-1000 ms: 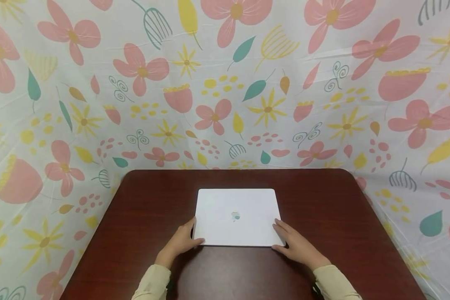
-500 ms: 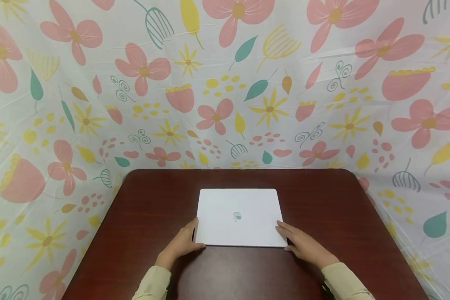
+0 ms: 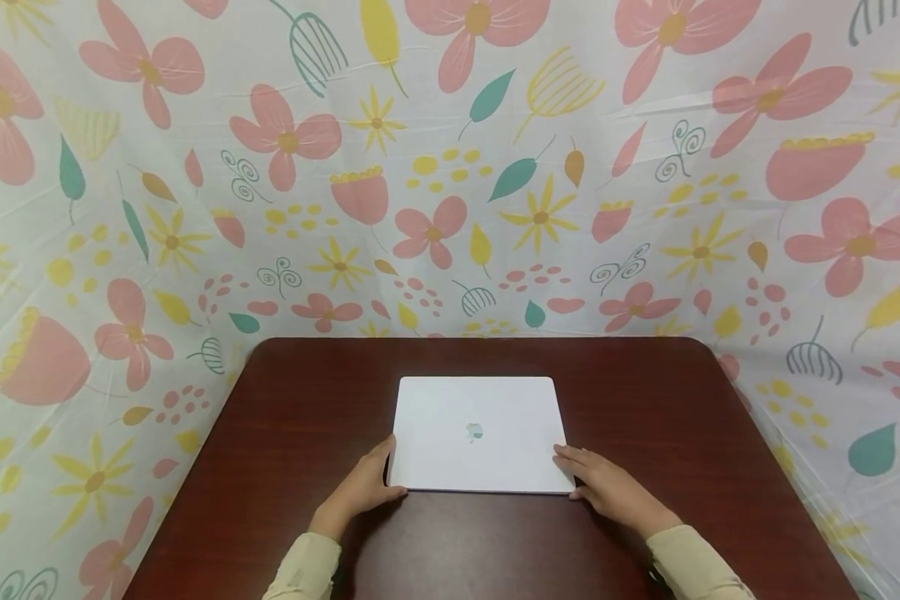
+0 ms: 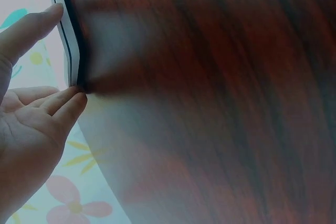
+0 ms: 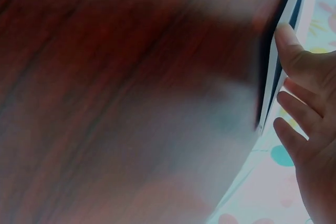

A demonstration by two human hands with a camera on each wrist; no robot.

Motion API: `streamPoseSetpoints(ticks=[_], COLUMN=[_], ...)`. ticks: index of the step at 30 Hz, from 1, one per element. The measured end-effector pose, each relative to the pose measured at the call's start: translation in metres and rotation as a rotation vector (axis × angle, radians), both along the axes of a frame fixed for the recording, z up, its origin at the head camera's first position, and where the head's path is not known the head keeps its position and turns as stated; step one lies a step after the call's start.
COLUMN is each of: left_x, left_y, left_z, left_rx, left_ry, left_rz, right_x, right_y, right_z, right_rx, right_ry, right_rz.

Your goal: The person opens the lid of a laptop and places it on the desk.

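A closed silver-white laptop (image 3: pixel 480 408) lies flat on the dark brown table, its front edge toward me. My left hand (image 3: pixel 360 483) is at the laptop's front left corner, thumb against the front edge, fingers along the left side. In the left wrist view the fingers (image 4: pixel 68 111) are nearly straight and touch the corner. On the other side, my right hand (image 3: pixel 611 487) has its fingers over the right edge and its thumb at the front right corner. The right wrist view shows that thumb (image 5: pixel 289 40) touching the front edge, along which a dark seam runs.
The reddish-brown wooden table (image 3: pixel 307 392) has rounded far corners. A white cloth (image 3: pixel 435 167) printed with flowers and leaves hangs behind it and along both sides. Beige sleeves (image 3: pixel 303 567) cover both forearms.
My right hand has shifted slightly right and its thumb has drawn back from the front edge toward the corner. The left hand stays in place. The laptop stays closed, and the head view moved slightly.
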State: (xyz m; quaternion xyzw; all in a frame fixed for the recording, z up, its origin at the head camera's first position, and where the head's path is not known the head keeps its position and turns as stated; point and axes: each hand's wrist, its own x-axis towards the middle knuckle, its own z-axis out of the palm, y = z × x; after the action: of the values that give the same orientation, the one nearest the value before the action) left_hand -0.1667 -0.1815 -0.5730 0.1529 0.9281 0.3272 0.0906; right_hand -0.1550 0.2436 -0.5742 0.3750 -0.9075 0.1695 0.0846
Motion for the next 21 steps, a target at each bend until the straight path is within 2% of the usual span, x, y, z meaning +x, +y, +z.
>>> streamPoseSetpoints(ticks=[10,21], left_x=[0.0016,0.0019], left_y=[-0.002,-0.0048], left_z=[-0.0004,-0.004], left_rx=[-0.004,-0.017], left_ry=[0.002,0.031], left_rz=[0.001,0.011], right_x=[0.0032,0.007], right_y=[-0.0006,0.0], right_z=[-0.002,-0.001], right_rx=[-0.005,0.022], right_ry=[0.087,0.125], right_rz=[0.003,-0.019])
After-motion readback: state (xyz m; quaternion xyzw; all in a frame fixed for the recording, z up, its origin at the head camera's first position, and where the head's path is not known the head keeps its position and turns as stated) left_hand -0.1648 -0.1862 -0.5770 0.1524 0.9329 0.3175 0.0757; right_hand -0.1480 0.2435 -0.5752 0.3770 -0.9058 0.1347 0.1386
